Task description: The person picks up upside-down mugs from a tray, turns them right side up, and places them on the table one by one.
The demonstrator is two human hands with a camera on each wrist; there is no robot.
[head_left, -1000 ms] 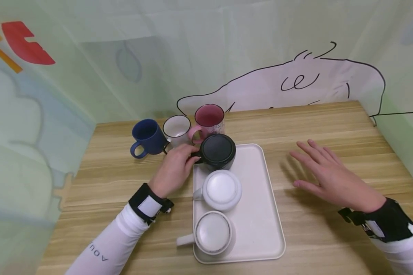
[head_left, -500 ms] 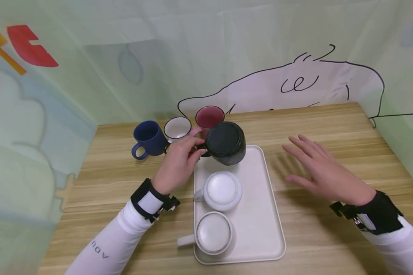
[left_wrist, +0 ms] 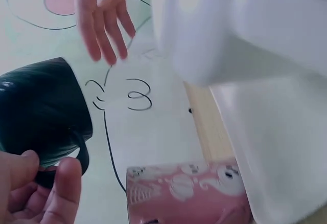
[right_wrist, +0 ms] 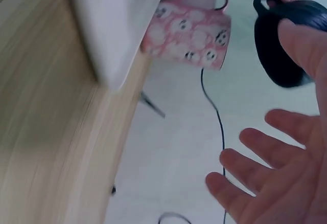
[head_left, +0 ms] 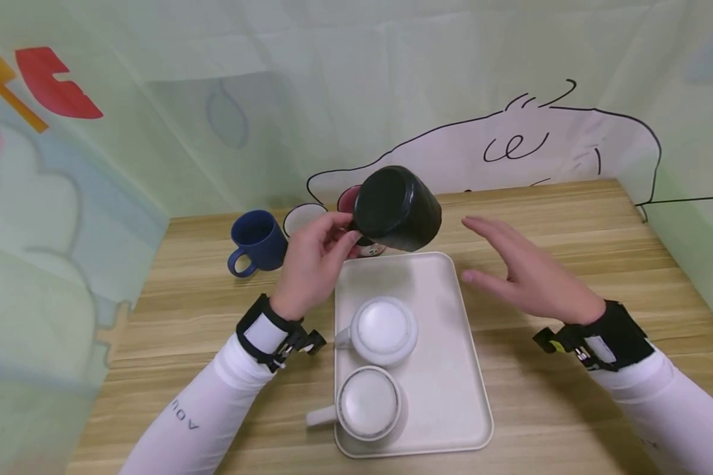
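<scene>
Black mug [head_left: 410, 211] tipped in mid-air, held from one side

Clear of the tray [head_left: 445, 369], just past its far edge as the head view shows it, the mug hangs steeply tilted, base toward the head camera and mouth toward the right. Behind it, largely hidden there, stands the pink mug [right_wrist: 189, 37].

It looks like glazed ceramic: probably stiff, fairly heavy for its size, slick on the shiny wall and liable to chip if knocked. With its weight out to one side of the grip, it would likely tend to twist. The handle [left_wrist: 84, 156] seems the natural main hold, and the round wall opposite a good place for steadying.

The right hand [head_left: 535, 280] is near the mouth side but apart from the mug, fingers extended, thumb well away from them, nothing in its grasp. On the other side, the left hand [head_left: 311, 260] pinches the handle between thumb and fingers, the mug's body just beyond the fingertips. Whether any finger passes through the loop, I cannot tell.
</scene>
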